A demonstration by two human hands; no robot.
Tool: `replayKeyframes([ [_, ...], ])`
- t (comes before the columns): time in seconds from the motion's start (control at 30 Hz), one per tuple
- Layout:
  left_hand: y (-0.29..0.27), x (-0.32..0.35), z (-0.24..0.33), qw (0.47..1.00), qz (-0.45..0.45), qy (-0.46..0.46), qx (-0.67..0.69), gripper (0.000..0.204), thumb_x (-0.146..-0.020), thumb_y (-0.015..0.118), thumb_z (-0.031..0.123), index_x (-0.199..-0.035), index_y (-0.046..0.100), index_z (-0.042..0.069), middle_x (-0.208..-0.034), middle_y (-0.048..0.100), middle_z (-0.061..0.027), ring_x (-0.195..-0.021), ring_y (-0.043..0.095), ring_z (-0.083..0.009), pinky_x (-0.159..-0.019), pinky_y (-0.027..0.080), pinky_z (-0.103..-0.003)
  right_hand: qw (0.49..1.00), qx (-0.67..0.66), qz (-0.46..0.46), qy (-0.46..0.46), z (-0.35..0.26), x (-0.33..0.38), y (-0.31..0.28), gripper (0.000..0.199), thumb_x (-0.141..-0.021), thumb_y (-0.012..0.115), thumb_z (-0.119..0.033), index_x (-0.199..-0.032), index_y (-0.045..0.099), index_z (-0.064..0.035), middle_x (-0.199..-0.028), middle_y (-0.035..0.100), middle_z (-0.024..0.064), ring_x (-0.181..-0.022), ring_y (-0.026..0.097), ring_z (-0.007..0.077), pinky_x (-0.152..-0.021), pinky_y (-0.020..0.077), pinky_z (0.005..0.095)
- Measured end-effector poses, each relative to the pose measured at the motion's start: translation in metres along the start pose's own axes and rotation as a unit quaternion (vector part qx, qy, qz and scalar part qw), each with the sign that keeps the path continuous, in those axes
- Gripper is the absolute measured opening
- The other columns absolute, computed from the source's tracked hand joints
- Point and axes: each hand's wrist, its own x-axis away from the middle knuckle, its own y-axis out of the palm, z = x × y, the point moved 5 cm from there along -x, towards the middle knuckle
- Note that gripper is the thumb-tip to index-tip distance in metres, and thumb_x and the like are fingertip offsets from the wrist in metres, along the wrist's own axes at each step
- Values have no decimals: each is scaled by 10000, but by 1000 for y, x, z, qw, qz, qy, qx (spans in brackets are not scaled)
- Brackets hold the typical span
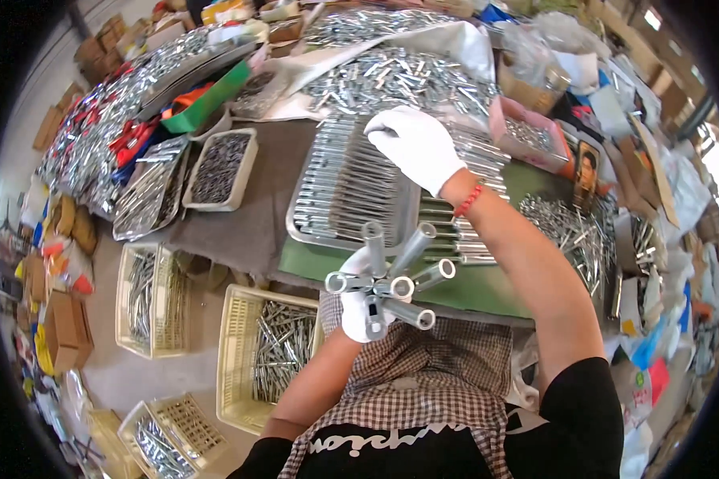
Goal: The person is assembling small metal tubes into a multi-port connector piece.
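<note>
My left hand (pixel 355 313), in a white glove, is wrapped round a bundle of several silvery metal tubes (pixel 408 254). Their hollow ends fan out upward, low in front of my apron. Farther ahead, my right hand (pixel 415 148), also gloved, hovers over or touches the far right part of a metal tray (pixel 297 230). Its fingers are curled together, and whatever may be between them is hidden. Inside the tray lie neat rows of slim metal rods (pixel 367 188), some of them darker and ridged. More silvery tubes (pixel 475 235) lie side by side right of the tray, partly behind my right forearm.
Heaped metal parts (pixel 399 76) cover the table's far side. A cream bin of dark small parts (pixel 252 172) stands left of the tray, a pink box (pixel 499 120) at the right. Loose rods (pixel 571 231) pile near my right arm. Cream crates (pixel 236 351) with metal parts stand on the floor.
</note>
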Motion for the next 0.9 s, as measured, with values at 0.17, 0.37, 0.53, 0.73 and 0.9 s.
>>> replayKeyframes([
  [0.17,14,3,7,995,60,-20,-80,321,-923,500,383,-955,544,67,-807,610,-68,-651,617,-179,-557,533,-323,992,96,-76,-43,2,-23,57,167,-849,565,-225,-893,691,-125,-860,640,90,-865,605,288,-814,477,404],
  [0.37,11,0,8,987,120,-21,-108,337,-883,533,456,-770,568,140,-703,573,-20,-640,567,-168,-560,473,-331,983,150,-102,-12,-9,-24,74,172,-803,627,-259,-866,646,-100,-855,640,121,-852,614,298,-789,484,413],
  [0.53,18,1,8,972,100,42,-211,309,-903,499,437,-828,549,141,-756,568,-11,-655,560,-159,-551,472,-328,985,106,-134,17,-5,-30,72,223,-806,645,-269,-946,643,-95,-838,666,121,-800,644,292,-750,506,409],
  [0.73,16,1,4,989,101,-11,-110,282,-923,507,359,-990,555,89,-783,568,-35,-670,605,-165,-542,521,-312,926,-355,-29,123,-24,-12,-22,406,-815,722,-170,-1168,604,-8,-890,695,105,-691,652,115,-649,540,243],
  [0.9,22,0,13,949,25,82,-302,302,-951,479,321,-1057,558,50,-791,566,-50,-661,624,-170,-538,563,-312,895,-434,42,92,-75,20,-101,367,-852,561,16,-1218,550,26,-916,635,86,-724,622,131,-646,534,247],
])
